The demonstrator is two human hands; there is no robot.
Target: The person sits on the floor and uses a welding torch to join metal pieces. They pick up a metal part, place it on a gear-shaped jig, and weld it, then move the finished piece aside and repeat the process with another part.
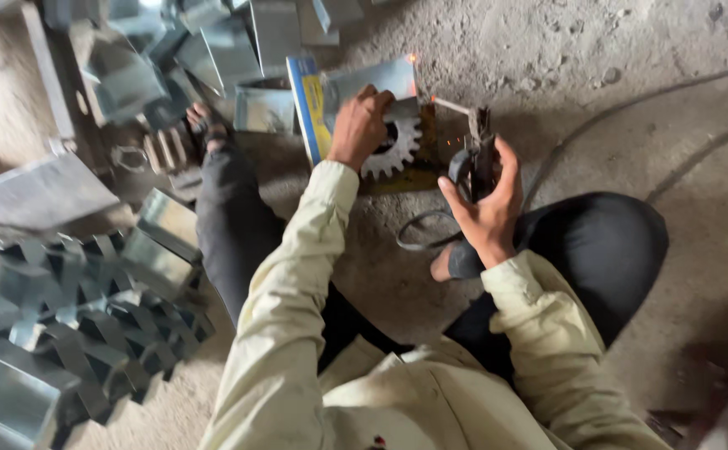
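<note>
My left hand (pixel 361 125) presses down on a bent grey metal piece (pixel 381 83) that sits over a toothed steel gear (pixel 396 148). Both rest on a dark square plate (pixel 418 171) on the ground. My right hand (pixel 485 196) grips a welding electrode holder (pixel 474 158). Its thin rod (pixel 451 104) points left toward the metal piece, where a small orange glow (pixel 412 58) and a few sparks show. I sit on the floor in cream sleeves and dark trousers.
Stacks of folded grey sheet-metal parts (pixel 64 317) fill the left side, with more (pixel 239 42) at the top. A blue and yellow box (pixel 310 104) stands left of the gear. Dark cables (pixel 622 108) cross the concrete floor on the right.
</note>
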